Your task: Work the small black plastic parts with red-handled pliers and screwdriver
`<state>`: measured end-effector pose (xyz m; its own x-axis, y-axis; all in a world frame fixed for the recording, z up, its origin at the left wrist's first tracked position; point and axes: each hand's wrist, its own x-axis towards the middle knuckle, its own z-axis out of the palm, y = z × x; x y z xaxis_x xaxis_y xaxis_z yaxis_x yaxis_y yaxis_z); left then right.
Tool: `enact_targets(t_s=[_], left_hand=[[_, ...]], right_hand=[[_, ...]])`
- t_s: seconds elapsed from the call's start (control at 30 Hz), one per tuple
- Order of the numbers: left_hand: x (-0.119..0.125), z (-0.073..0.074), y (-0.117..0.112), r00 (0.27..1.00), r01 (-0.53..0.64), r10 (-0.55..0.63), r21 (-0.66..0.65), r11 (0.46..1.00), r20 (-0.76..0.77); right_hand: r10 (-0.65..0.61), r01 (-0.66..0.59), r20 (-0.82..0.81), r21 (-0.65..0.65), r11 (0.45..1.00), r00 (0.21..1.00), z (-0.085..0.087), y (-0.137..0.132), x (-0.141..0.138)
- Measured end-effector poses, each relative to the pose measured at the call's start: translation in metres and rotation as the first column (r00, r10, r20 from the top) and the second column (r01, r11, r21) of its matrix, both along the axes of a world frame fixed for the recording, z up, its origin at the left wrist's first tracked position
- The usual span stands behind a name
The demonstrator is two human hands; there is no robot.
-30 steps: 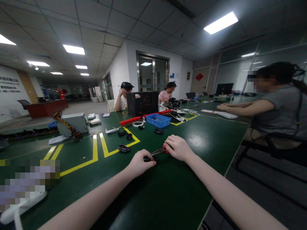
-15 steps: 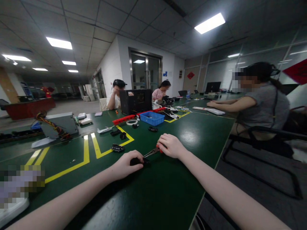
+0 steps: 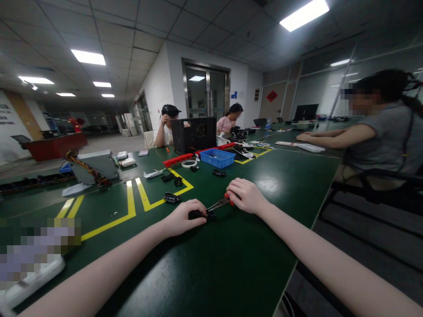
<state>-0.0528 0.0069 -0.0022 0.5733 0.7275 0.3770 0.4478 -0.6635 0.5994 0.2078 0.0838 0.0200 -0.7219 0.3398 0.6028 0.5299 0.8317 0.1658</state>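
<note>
My left hand (image 3: 186, 217) is closed around a small black part (image 3: 195, 214) low over the green table (image 3: 228, 264); the fingers hide much of it, so its exact kind cannot be made out. In my right hand (image 3: 246, 194) are needle-nose pliers (image 3: 218, 204) with red handles, most of the grip covered by the fingers. The pliers' jaws point left and meet the black part beside my left thumb. Past my left hand lies another black plastic piece (image 3: 172, 198), with further small black parts (image 3: 177, 181) behind it.
A blue bin (image 3: 218, 158) stands ahead, near red strips (image 3: 178, 160) and a black case (image 3: 194, 135). To the left are a power supply (image 3: 95, 166) with bundled wires and a white power strip (image 3: 35, 281). One person (image 3: 380, 119) sits at right; two sit across.
The whole view has shifted, so the scene appears further right and the table slightly higher. Both hands keep their hold, with the pliers' jaws still at the black part.
</note>
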Motion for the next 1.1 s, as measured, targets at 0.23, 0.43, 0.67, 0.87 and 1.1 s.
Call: enact_targets(t_s=[0.23,0.43,0.67,0.87,1.1], left_hand=[[0.0001,0.0002,0.0004,1.0,-0.015,0.015,0.001,1.0,-0.019],[-0.0003,0.0005,-0.0003,0.999,-0.027,0.026,-0.008,1.0,-0.021],[-0.0016,-0.0005,0.0016,1.0,-0.014,0.014,-0.039,0.999,-0.001],[-0.0031,-0.0017,0.0036,0.998,0.035,-0.032,-0.068,0.997,0.045],[-0.0041,-0.0027,0.0043,0.998,0.033,-0.026,-0.108,0.994,0.064]], right_hand=[[0.01,-0.01,-0.005,-0.005,1.0,1.0,-0.0009,0.0011,0.0001],[0.01,-0.012,-0.04,-0.042,0.999,0.999,-0.0017,0.0002,-0.0031],[0.022,-0.021,0.004,-0.088,0.996,1.0,-0.0042,0.0001,-0.0074],[0.01,-0.009,0.018,-0.086,0.996,1.0,-0.0053,0.0016,-0.0057],[0.026,-0.024,0.034,-0.076,0.997,0.999,-0.006,0.0,-0.0088]])
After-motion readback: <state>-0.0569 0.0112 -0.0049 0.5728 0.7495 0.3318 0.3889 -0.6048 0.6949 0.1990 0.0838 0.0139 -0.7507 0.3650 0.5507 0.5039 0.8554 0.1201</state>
